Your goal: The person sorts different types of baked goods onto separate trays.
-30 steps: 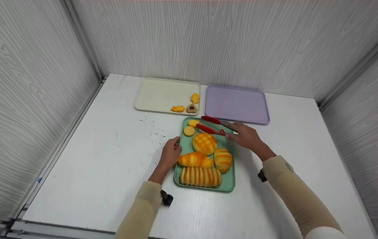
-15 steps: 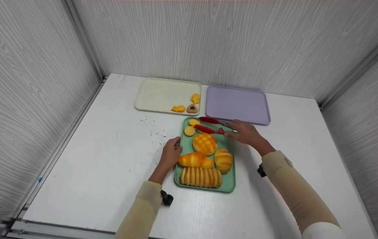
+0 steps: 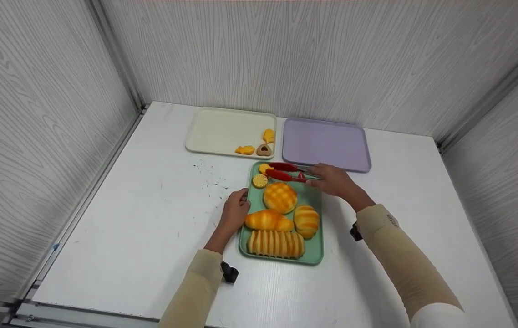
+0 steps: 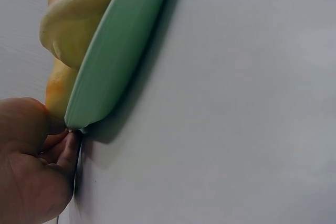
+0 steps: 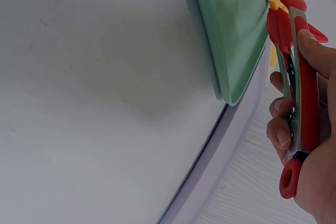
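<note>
My right hand (image 3: 332,180) grips red-tipped tongs (image 5: 307,85) over the far end of the green tray (image 3: 314,255). At the tong tips sits a small yellow biscuit (image 3: 264,168), partly covered by them. Beside it lies a round biscuit (image 3: 260,181); a small red piece (image 3: 301,176) shows behind the tongs. My left hand (image 3: 235,208) pinches the tray's left rim, as the left wrist view shows. Also on this tray are a crosshatched bun (image 3: 280,197), an elongated roll (image 3: 268,220), a striped roll (image 3: 306,221) and a ridged loaf (image 3: 276,243).
Behind the green tray lies a cream tray (image 3: 222,130) with two orange fish-shaped biscuits (image 3: 245,150) and a brown biscuit with a dark centre (image 3: 264,149). A purple tray (image 3: 325,142) is to its right. Pale walls (image 3: 286,59) enclose the white table (image 3: 149,218) behind and at both sides.
My right hand has shifted slightly left with the tongs. The tong tips have drawn closer together around the small yellow biscuit. My left hand stays at the tray rim.
</note>
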Tool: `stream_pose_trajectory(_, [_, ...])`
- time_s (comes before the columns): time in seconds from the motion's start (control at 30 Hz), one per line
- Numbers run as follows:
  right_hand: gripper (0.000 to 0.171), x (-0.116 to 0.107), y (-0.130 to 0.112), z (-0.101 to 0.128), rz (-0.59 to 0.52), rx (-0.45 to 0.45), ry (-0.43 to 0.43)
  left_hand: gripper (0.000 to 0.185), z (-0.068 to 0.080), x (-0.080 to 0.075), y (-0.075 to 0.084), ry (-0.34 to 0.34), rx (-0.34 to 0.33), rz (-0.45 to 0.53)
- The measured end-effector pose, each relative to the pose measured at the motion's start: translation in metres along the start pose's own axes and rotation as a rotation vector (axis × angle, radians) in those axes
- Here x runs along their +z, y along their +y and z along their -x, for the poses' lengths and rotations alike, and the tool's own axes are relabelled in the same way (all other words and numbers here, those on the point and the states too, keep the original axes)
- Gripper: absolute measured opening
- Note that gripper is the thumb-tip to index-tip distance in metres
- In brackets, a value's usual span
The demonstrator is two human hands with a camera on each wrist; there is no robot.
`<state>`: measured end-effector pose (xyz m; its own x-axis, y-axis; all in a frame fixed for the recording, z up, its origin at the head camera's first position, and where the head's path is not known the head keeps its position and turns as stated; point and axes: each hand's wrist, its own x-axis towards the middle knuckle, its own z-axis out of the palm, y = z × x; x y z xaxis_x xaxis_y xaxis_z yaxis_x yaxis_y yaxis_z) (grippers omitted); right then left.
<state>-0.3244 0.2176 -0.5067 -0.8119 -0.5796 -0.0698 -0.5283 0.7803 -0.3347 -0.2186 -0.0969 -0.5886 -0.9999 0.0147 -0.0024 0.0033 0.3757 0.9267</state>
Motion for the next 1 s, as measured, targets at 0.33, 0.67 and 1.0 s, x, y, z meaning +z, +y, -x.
stream_pose_trajectory(0.33, [0.055, 0.0, -0.006, 0.002, -0.027, 0.023, 0.009, 0.044, 0.0, 0.0, 0.001, 0.006, -0.014, 0.014])
stream_pose_trajectory(0.67, [0.055, -0.015, -0.009, 0.004, 0.091, 0.049, 0.034, 0.043, 0.001, 0.0, 0.002, 0.003, 0.003, 0.01])
stream_pose_trajectory(1.0, [0.057, -0.011, -0.009, 0.002, 0.085, 0.046, 0.035, 0.044, 0.001, 0.0, 0.001, 0.002, 0.009, -0.001])
